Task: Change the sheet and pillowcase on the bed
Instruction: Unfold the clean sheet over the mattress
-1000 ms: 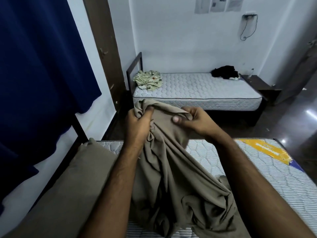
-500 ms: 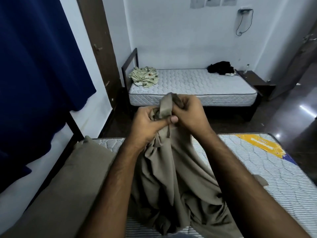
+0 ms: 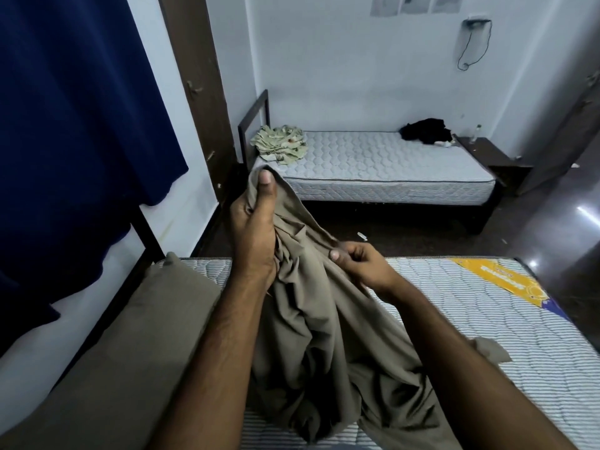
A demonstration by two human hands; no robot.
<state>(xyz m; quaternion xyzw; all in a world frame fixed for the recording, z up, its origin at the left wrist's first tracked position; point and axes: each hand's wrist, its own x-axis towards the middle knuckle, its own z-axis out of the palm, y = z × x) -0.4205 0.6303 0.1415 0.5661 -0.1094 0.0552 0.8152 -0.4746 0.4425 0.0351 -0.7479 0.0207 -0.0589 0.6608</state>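
A crumpled taupe sheet (image 3: pixel 328 345) lies bunched on the bare striped mattress (image 3: pixel 506 336) of the near bed. My left hand (image 3: pixel 256 222) grips a corner of the sheet and holds it up, thumb on top. Lower and to the right, my right hand (image 3: pixel 360 264) pinches the sheet's edge between thumb and fingers. A pillow in a taupe case (image 3: pixel 123 362) rests at the head of the mattress, left of my arms.
A second bed (image 3: pixel 383 164) with a bare mattress stands across the dark floor, with a floral cloth (image 3: pixel 281 147) and a black cloth (image 3: pixel 425 129) on it. A dark blue curtain (image 3: pixel 71 125) hangs at left. A low wooden side table (image 3: pixel 493 154) stands at the far right.
My hands were together at the sheet's corner. My left hand has lifted the corner higher, and my right hand has slid down and right along the edge.
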